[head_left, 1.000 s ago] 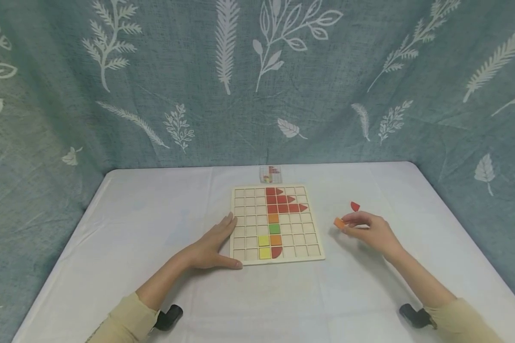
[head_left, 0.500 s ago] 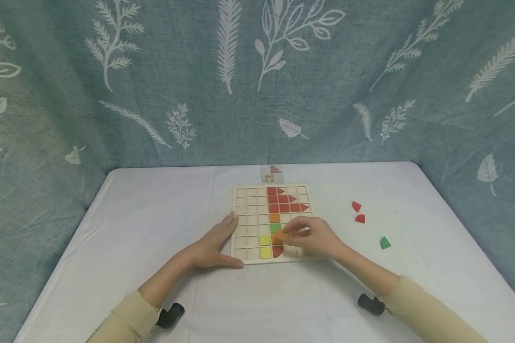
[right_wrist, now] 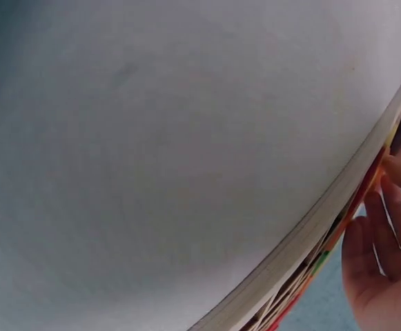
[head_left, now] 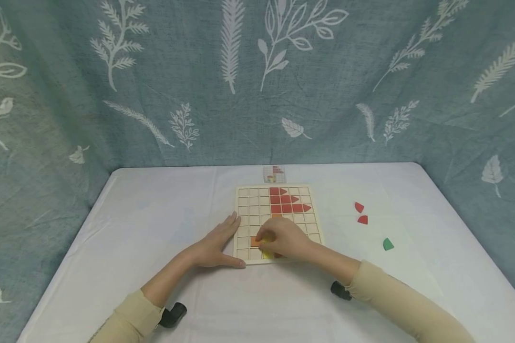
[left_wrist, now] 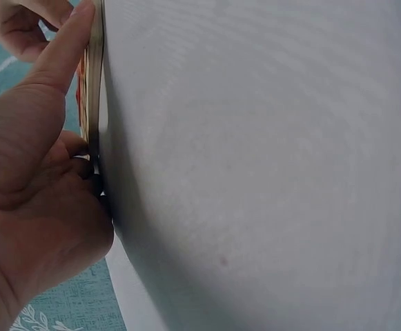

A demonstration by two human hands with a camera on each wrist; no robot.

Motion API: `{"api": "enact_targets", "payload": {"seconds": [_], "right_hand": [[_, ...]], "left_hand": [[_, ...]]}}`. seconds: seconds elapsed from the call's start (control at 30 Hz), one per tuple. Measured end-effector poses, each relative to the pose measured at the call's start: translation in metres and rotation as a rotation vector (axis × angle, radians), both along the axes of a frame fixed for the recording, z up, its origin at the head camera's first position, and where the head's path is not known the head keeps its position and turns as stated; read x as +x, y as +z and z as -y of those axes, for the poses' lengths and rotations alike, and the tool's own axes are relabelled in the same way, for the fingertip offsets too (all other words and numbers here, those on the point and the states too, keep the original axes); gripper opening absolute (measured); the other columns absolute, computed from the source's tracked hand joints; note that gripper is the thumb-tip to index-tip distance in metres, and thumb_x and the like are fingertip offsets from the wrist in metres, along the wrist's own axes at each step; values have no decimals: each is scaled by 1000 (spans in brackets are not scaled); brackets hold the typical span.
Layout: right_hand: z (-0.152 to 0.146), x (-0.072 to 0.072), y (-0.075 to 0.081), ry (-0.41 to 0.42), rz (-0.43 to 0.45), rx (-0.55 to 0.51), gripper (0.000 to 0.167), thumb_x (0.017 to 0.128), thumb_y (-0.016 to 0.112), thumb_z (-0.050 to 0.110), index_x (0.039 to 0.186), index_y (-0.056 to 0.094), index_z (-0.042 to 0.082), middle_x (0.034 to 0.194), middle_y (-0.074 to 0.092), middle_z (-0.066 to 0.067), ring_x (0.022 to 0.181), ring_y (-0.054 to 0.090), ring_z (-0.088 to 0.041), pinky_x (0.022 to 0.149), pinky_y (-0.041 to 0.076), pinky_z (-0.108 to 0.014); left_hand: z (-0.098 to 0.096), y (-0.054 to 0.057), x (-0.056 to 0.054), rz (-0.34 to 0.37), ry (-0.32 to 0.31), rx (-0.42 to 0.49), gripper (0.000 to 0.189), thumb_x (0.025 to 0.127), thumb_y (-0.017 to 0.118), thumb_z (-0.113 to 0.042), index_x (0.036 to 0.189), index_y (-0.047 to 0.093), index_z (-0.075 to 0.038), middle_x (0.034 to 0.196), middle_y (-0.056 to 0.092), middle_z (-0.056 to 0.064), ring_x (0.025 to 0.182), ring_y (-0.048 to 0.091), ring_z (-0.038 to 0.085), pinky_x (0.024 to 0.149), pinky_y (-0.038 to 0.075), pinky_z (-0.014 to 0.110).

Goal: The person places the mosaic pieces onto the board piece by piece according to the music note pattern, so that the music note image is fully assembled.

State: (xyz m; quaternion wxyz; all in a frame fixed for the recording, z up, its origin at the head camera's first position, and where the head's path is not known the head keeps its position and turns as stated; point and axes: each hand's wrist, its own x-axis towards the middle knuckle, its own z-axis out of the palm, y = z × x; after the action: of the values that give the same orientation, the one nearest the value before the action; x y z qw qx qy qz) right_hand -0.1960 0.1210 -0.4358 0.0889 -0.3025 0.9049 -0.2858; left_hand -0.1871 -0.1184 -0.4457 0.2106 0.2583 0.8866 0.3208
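A pale wooden grid board (head_left: 243,220) lies mid-table. My left hand (head_left: 219,245) rests along its left side, fingers straight at the edge and thumb at the front corner. With thumb and fingertips my right hand (head_left: 287,239) pinches an orange square tile (head_left: 254,242) over a cell left of the yellow tiles (head_left: 267,253). Red squares and triangles (head_left: 286,199) form three rows at the board's top. Below them an orange tile (head_left: 276,216) shows partly; my right hand covers the tiles lower down. In the right wrist view, fingers (right_wrist: 386,241) reach over the board's edge.
A small pattern card (head_left: 274,174) lies behind the board. Right of it lie two red quarter-round pieces (head_left: 359,207) and a green one (head_left: 388,244) on the white tabletop (head_left: 171,200). A teal curtain (head_left: 223,128) hangs behind and at both sides.
My right hand has moved left from beside the loose pieces, across the board, carrying the orange tile to the cell left of the yellow tiles. My left hand stays at the board's side.
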Motion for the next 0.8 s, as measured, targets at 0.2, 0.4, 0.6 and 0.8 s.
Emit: {"api": "enact_targets", "payload": {"seconds": [0.2, 0.4, 0.6, 0.8], "right_hand": [[0, -1, 0, 50, -9, -31, 10, 89, 72, 17, 98, 76, 18, 96, 69, 12, 84, 56, -7, 78, 49, -26], [-7, 1, 2, 64, 18, -62, 12, 92, 69, 17, 102, 76, 19, 100, 69, 14, 90, 58, -5, 85, 50, -27], [-35, 9, 11, -139, 142, -176, 14, 92, 69, 19, 104, 75, 21, 106, 69, 13, 98, 64, -9, 85, 54, -29], [-86, 19, 15, -320, 150, -208, 15, 90, 72, 18, 105, 75, 17, 106, 69, 4, 99, 63, -17, 85, 56, -31]], "left_hand": [[-1, 0, -1, -3, 12, -8, 116, 77, 80, -47, 155, 9, 0, 162, -1, 17, 148, 0, 34, 118, 8, 53], [-2, 0, -1, 0, 18, -15, 116, 77, 80, -47, 155, 9, -1, 162, -1, 17, 148, 0, 34, 118, 7, 53], [-3, -2, 0, -6, 33, -24, 118, 75, 80, -50, 156, 10, -1, 162, 0, 17, 148, 1, 33, 119, 8, 52], [-3, -5, -2, -9, 42, -35, 120, 73, 81, -53, 156, 10, -3, 163, 0, 14, 149, 1, 31, 119, 9, 50]]}}
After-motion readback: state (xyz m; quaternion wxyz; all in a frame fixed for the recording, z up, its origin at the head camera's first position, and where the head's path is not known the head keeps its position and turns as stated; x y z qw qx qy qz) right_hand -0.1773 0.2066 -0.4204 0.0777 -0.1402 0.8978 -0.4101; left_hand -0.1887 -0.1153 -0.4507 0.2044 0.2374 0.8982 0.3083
